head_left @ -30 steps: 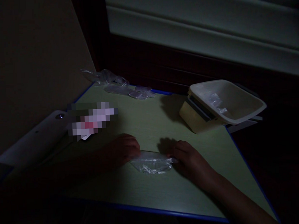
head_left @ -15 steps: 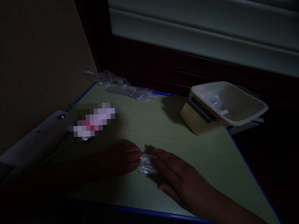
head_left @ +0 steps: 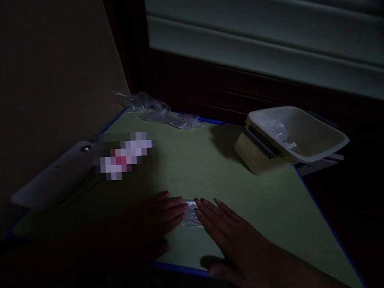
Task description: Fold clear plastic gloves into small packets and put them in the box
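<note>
Left hand and right hand both flat and open, fingertips pressing a small clear plastic bag on the near green table.

bag between hands, table front | scale right-rear | wrappers, probably, rear-left

Legible text: none. The flat item on the green table is pixelated; the cream weighing scale and the clear plastic bags show no readable marking in the dim light.
</note>
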`<state>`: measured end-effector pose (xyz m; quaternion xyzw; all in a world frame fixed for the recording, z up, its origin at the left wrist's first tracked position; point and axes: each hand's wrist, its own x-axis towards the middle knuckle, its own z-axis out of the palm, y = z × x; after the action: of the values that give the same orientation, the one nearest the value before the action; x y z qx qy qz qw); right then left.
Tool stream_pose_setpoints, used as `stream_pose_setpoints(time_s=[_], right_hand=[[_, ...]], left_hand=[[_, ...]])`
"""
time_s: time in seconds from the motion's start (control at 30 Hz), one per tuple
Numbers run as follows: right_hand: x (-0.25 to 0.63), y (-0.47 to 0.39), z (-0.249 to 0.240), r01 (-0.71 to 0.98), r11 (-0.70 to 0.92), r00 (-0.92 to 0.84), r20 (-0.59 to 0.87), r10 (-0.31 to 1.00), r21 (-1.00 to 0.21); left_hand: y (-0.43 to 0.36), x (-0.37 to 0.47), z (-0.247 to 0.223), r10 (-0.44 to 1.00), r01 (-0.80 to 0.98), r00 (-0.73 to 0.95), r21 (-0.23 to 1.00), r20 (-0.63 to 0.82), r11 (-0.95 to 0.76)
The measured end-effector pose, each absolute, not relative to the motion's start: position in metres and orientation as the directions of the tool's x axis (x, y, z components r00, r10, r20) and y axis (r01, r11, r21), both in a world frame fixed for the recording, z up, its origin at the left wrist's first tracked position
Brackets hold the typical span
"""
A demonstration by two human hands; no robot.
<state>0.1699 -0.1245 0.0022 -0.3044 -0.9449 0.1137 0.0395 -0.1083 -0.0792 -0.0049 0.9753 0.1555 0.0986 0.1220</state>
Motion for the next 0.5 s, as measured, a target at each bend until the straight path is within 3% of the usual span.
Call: stream_pose_setpoints(time_s=[0.17,0.3,0.4,0.5], right_hand=[[0.198,-0.13,0.001,0.637,0.76,-0.76,0.056,0.647,-0.126],[0.192,-0.129,0.003,0.721,0.692,-0.678,0.177,0.713,-0.026],[0.17,-0.128,0.002,0.685,0.728,-0.705,0.242,0.667,-0.009],[0.154,-0.126,-0.002,0.61,0.792,-0.752,0.302,0.586,-0.02]], left_hand=[[-0.082,-0.12,-0.007,0.339,0.3,0.934,0.269,0.111,-0.915],[-0.088,-0.105,-0.007,0.4,0.359,0.882,0.194,0.248,-0.913],[-0.101,-0.083,-0.006,0.421,0.408,0.878,0.104,0.227,-0.907],[-0.112,-0.07,-0.005,0.418,0.401,0.861,0.12,0.289,-0.908]])
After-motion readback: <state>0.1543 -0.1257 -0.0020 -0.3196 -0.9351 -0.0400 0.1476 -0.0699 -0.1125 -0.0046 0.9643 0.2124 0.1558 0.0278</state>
